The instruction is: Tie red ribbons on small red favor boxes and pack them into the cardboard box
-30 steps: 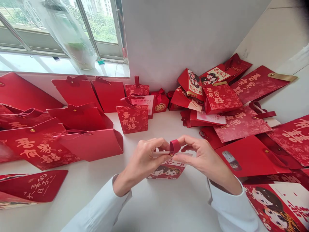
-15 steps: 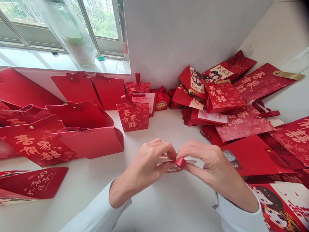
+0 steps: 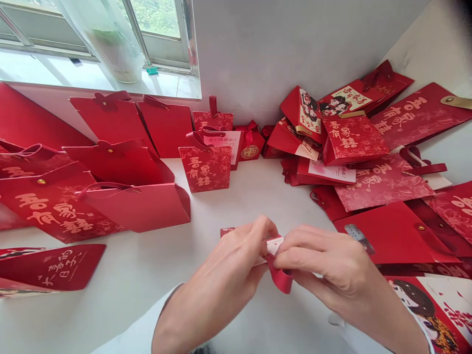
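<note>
Between my hands is a small red and white gift box (image 3: 275,244), mostly covered by my fingers. A loop of red ribbon (image 3: 283,281) hangs from its near side. My left hand (image 3: 236,268) is closed around the box's left part, and one red corner shows past the knuckles. With thumb and fingers together, my right hand (image 3: 326,268) pinches the ribbon at the box's right side. The fingertips of both hands nearly meet. Just beyond them stands a small red gift bag (image 3: 205,168) with gold characters and a ribbon handle.
Red gift bags (image 3: 134,209) stand in rows on the left of the white table (image 3: 147,305). A red folded bag (image 3: 55,270) lies at the left edge. On the right, red boxes and bags (image 3: 356,140) are piled against the wall. A plastic-wrapped cup (image 3: 118,54) sits on the windowsill.
My hands have turned the small box, so a red corner now shows at the left. The ribbon loop hangs lower and larger. The view has tipped down slightly.
</note>
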{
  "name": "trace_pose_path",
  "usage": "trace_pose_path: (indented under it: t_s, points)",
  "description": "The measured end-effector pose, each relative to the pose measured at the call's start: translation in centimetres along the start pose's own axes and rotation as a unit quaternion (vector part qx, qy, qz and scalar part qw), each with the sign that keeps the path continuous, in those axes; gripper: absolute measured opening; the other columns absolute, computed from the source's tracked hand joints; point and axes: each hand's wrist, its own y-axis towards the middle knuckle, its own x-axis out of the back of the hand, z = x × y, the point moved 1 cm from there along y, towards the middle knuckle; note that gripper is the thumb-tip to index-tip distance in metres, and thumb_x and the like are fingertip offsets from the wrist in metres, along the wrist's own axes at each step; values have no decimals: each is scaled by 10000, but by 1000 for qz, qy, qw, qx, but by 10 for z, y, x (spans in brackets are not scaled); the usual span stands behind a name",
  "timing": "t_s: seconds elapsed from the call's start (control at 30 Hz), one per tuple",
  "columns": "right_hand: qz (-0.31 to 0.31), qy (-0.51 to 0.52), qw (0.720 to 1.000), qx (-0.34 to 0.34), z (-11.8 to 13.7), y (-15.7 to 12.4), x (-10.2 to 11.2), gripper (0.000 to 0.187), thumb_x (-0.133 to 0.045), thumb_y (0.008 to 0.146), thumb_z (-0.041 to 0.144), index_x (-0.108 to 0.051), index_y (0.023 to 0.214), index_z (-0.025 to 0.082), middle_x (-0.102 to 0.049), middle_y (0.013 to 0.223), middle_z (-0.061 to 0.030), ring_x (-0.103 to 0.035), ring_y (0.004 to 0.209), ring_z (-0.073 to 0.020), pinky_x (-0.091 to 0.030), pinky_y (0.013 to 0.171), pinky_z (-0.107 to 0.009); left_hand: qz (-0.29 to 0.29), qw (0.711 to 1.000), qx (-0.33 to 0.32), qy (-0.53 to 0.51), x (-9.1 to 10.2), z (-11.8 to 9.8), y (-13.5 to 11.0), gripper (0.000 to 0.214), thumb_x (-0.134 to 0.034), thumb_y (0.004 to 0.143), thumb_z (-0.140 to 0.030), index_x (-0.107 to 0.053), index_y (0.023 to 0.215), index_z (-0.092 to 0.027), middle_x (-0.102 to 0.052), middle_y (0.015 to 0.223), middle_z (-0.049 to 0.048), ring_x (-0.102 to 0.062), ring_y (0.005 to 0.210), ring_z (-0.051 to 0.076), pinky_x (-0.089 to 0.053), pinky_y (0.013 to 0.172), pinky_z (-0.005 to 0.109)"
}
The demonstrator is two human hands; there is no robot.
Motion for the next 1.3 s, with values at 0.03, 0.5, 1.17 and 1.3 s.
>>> trace_pose_path:
  t_s: [0.03,0.5,1.17,1.3]
  points:
    - [-3,-2,1000,2,1,0,0,226,-474,921,95,-627,793,200,-646,787,-6,-572,738,-123,-476,655,-231,-1,1000,0,8,-1,0,-1,238,-366,807,7,-315,792,-224,-510,770,-61,-422,657,96,-412,678,215]
    - [16,63,998,-23,-1,3,-4,159,-548,883,63,-624,842,197,-643,805,19,-568,748,-112,-447,682,-222,15,1000,-24,-1,12,6,-5,222,-528,826,-78,-368,823,-232,-507,734,-74,-456,649,79,-367,556,170]
    - [55,138,976,-159,-6,9,-8,166,-607,855,82,-676,804,225,-638,809,48,-581,711,-94,-424,654,-185,9,998,33,53,12,7,0,220,-556,873,-209,-450,1045,-294,-614,693,-116,-453,583,93,-349,551,171]
    - [37,126,976,-174,-2,9,-8,205,-619,816,26,-652,746,216,-626,750,71,-554,653,-72,-393,595,-169,10,998,38,52,11,6,-1,363,-551,840,-109,-420,1106,-318,-627,733,-121,-485,639,101,-367,599,176]
